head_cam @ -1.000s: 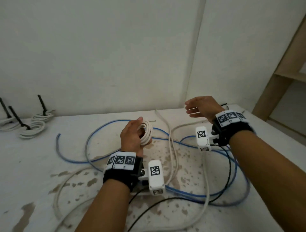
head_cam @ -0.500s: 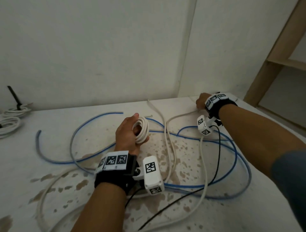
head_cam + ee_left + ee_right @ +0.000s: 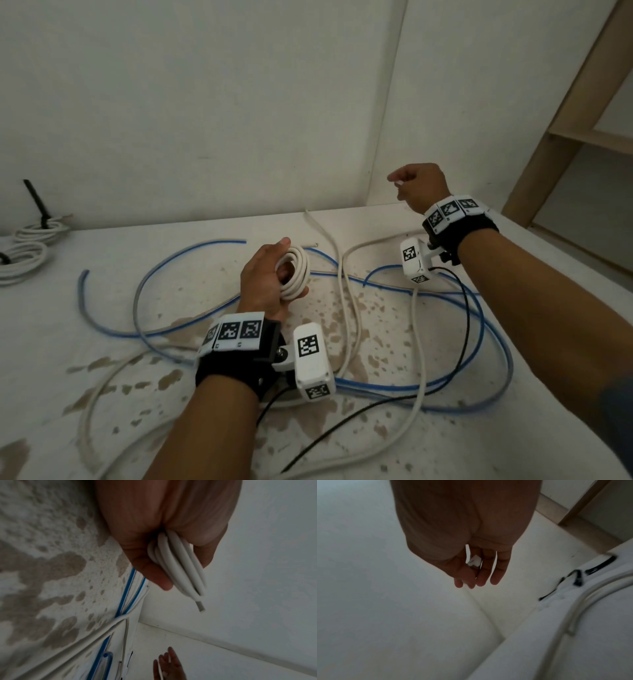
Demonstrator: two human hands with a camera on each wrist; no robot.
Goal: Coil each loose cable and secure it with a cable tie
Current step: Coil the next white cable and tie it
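Left hand (image 3: 265, 284) raised just above the table (image 3: 51, 325), fingers and thumb curled round a small white coil (image 3: 294, 270), cut end poking free past the loops in the left wrist view. Right hand (image 3: 419, 185) lifted near the back corner, well apart from the coil, fingers loosely curled round a thin white cable tie (image 3: 475, 561); only its square head clearly visible between the fingers.

Probable step: bringing the tie to the coil. Best done by keeping the loops pinched flat and together, threading the tail through the coil's middle, round all strands including the loose end, then into the head and pulling snug.

Around: long blue cables (image 3: 479, 342) and pale loose cables (image 3: 349, 308) sprawled and crossing on the stained tabletop, directly under both arms. Thin black wires (image 3: 464, 325) trailing from the wrist cameras. Finished white coils (image 3: 24, 253) with black ties at far left. Spare black ties (image 3: 576, 578) by the table's back edge. Wooden shelf frame (image 3: 565, 113) at right.

Possible snags: camera wires or loose cables catching a wrist; the coil springing open if the grip eases.
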